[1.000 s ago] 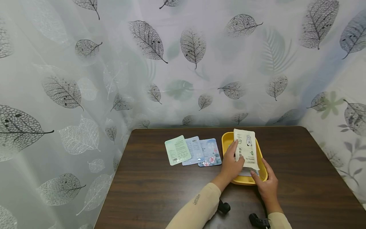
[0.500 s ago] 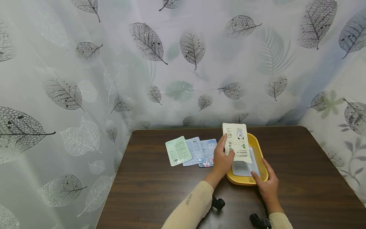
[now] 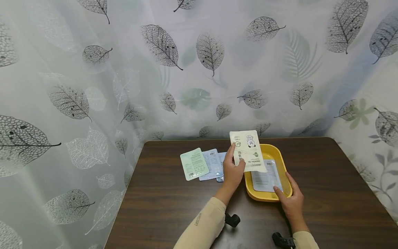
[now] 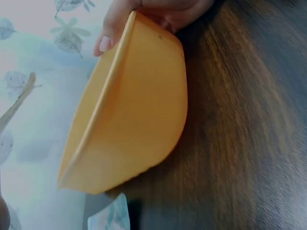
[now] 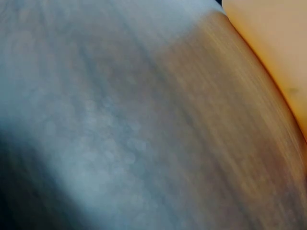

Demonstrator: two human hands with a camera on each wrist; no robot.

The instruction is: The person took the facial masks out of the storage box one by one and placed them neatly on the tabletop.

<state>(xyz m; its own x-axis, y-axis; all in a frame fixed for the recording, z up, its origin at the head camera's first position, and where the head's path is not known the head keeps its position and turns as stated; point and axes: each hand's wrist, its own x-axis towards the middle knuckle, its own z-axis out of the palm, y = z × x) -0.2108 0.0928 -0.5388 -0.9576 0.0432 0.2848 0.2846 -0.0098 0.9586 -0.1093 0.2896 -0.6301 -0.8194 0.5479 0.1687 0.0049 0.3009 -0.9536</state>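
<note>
My left hand (image 3: 233, 174) pinches a cream packet (image 3: 248, 150), printed with a small cartoon figure and "ESSENTIAL OIL", between thumb and fingers. It holds the packet raised over the left rim of a yellow plastic tray (image 3: 285, 176). Only the packet's edge (image 4: 18, 103) shows in the left wrist view. Inside the tray lies a pale blue sachet (image 3: 266, 177) with small print. At the tray's right near corner, my right hand (image 3: 292, 204) grips the rim, thumb inside and fingers outside. The right wrist view catches just the tray's outer wall (image 5: 283, 52) and blurred table.
Left of the tray, three flat sachets overlap on the dark wooden table (image 3: 161, 207): a green sachet (image 3: 194, 164), a blue sachet (image 3: 212, 164) and another blue sachet (image 3: 220, 178) partly behind my left hand. A leaf-patterned curtain (image 3: 186, 69) hangs behind the table.
My left hand has lifted the cream packet out of the tray and carried it left, uncovering the pale blue sachet beneath. My right hand has stayed on the tray's rim.
</note>
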